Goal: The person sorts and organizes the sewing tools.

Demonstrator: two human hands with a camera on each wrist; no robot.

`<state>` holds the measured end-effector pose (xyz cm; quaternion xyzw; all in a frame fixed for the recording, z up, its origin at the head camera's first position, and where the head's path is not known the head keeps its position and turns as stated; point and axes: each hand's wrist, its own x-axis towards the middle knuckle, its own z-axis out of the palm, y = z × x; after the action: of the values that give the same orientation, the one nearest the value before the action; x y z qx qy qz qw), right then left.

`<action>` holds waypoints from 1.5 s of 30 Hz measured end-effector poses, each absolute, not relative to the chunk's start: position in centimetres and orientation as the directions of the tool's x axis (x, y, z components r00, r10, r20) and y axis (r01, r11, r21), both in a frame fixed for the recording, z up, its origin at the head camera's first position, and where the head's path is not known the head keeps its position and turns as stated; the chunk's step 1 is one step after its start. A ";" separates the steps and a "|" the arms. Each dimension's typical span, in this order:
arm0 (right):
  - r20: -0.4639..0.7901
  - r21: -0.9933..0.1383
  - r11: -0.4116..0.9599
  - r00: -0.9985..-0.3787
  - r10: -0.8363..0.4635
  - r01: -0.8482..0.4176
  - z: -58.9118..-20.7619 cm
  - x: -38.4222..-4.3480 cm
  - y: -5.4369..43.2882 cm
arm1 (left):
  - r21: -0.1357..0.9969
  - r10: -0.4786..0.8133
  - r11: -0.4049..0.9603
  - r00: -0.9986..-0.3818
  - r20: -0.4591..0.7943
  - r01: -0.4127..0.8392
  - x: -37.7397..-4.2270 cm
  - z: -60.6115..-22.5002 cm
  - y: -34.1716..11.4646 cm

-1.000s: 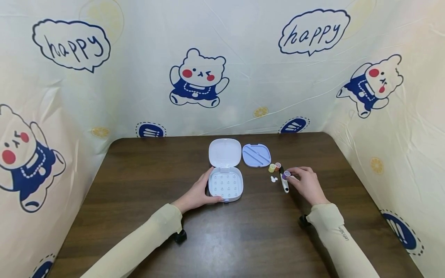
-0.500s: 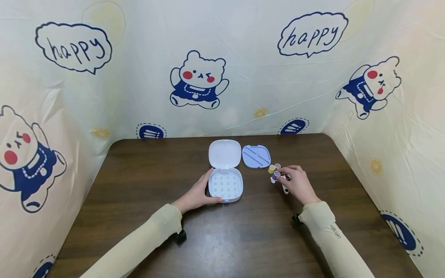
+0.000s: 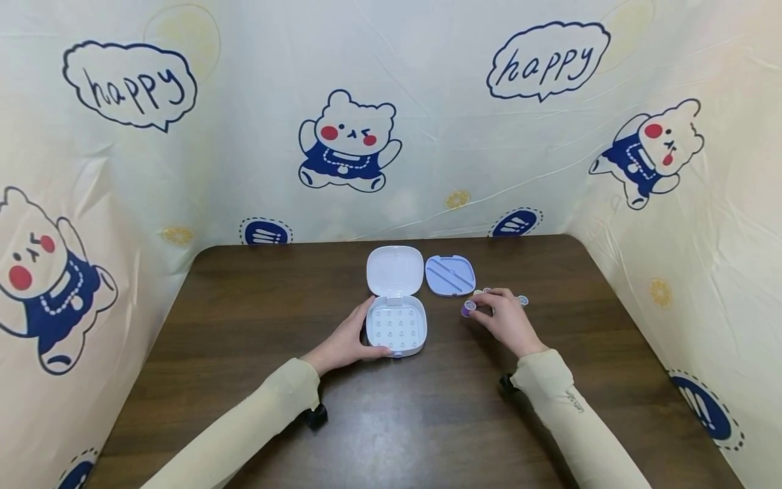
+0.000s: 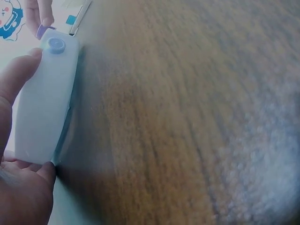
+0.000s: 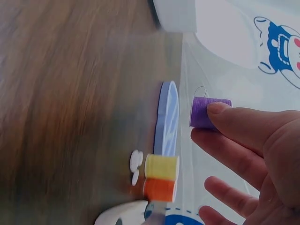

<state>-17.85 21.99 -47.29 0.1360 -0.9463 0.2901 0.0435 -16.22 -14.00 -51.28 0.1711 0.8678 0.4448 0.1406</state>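
Note:
My left hand (image 3: 345, 343) holds a white box (image 3: 423, 333) at its left side, thumb along the front near the latch. The box's lid (image 3: 395, 269) stands open towards the back, and rows of small pegs (image 3: 395, 322) line the inside. My right hand (image 3: 510, 326) pinches a purple thread spool (image 5: 200, 113) between thumb and index finger, the other fingers loosely bent. A loop of thread stands out from that spool. In the right wrist view, a yellow thread spool (image 5: 161, 167) and an orange thread spool (image 5: 159, 189) lie side by side, beyond the held one.
Right of the open lid lies a lavender tray (image 3: 451, 276) with a diagonal rib. Small white rounded pieces (image 5: 134, 161) sit by the loose spools, near a white tool (image 5: 123, 213). A small pale round item (image 3: 523, 300) shows behind my right hand. Printed cloth (image 3: 244, 170) hangs around the table.
My right hand has carried the purple thread spool leftward, from over the white tool to past the other spools, towards the box. My left hand has stayed on the box.

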 end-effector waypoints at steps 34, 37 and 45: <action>0.139 -0.515 0.780 -0.932 -0.334 -0.356 -46.2 -19.2 16.1 | 0.819 0.413 0.554 -0.904 -0.115 0.149 -16.2 -51.0 -14.0; 0.158 -0.512 0.770 -0.923 -0.351 -0.380 -46.2 -19.3 15.7 | 0.816 0.413 0.558 -0.903 -0.115 0.151 -16.2 -51.0 -14.0; 0.148 -0.535 0.755 -0.922 -0.357 -0.378 -46.3 -19.5 14.6 | 0.817 0.410 0.557 -0.905 -0.114 0.149 -16.2 -51.3 -14.0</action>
<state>-19.52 14.59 -46.25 0.1961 -0.9366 0.2897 0.0186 -16.22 -14.04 -51.28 0.1606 0.8699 0.4425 0.1473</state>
